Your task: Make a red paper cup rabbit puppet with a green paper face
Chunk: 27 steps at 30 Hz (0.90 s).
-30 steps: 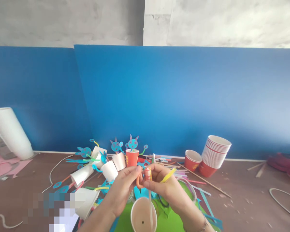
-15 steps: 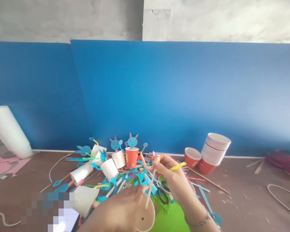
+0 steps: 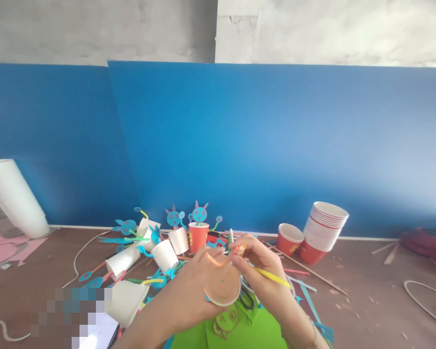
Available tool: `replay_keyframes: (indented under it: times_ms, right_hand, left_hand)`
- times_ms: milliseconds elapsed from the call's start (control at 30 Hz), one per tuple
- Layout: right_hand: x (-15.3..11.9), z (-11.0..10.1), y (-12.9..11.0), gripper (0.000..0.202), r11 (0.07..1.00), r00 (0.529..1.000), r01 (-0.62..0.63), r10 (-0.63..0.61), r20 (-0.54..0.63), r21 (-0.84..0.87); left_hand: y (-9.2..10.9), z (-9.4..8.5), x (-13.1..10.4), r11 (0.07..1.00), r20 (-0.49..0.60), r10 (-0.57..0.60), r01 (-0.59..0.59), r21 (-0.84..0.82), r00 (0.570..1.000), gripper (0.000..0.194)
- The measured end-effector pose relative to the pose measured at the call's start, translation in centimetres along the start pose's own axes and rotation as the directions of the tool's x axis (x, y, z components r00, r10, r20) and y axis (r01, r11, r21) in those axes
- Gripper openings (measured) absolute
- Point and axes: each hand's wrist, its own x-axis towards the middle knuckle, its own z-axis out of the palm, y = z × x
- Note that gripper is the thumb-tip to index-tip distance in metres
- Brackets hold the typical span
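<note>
My left hand is wrapped around a paper cup. The cup's round, brownish end faces me, with a small dark hole near its middle. Close above the cup's far edge, the fingers of my right hand pinch a small bundle of straws. A bent orange straw sticks out to the left across the cup, and a yellow straw lies along the right hand. The white straw is hidden now. Below the cup is green paper with a drawn animal face.
Paper-cup figures with blue paper animal heads crowd the left and back. Scissors lie on the green paper. Stacked cups and a single red cup stand right, near a thin stick. A white roll leans far left.
My left hand has raised the cup and turned it, bringing it up to the straws. My right hand has shifted slightly, and the long white straw has gone out of sight.
</note>
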Motion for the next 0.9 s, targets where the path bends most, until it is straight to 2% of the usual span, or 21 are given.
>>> replay_keyframes:
  times_ms: [100,167,367,567,767,900]
  right_hand:
    - [-0.1,-0.2,-0.2,0.003,0.996,0.999,0.051,-0.051,-0.003,-0.075]
    - [-0.2,-0.4,-0.2,0.002,0.993,0.997,0.072,-0.072,0.002,-0.091]
    - [-0.1,-0.7,0.0,0.006,0.986,0.995,0.1,-0.099,0.014,-0.137]
    - [-0.1,-0.8,-0.4,0.007,0.98,0.993,0.115,-0.11,0.04,-0.162]
    - [-0.1,-0.6,-1.1,0.007,0.961,0.981,0.161,-0.131,0.143,-0.227]
    - [-0.1,-0.4,-1.0,0.009,0.938,0.966,0.207,-0.152,0.208,-0.279]
  left_hand:
    - [-0.1,-0.1,0.0,0.997,0.03,0.023,-0.025,0.075,0.999,0.052]
    - [-0.3,-0.1,-0.1,0.998,0.005,-0.002,0.002,0.067,1.0,0.05]
    - [-1.1,-0.2,-0.4,0.996,-0.051,-0.068,0.071,0.054,0.996,0.063]
    - [-1.0,-0.3,-0.4,0.994,-0.042,-0.065,0.068,0.085,0.997,0.063]
    - [-0.5,-0.3,-0.3,0.998,-0.052,-0.03,0.033,0.057,0.998,0.05]
    - [-0.6,-0.2,-0.3,0.999,-0.092,0.012,-0.008,0.052,0.996,0.053]
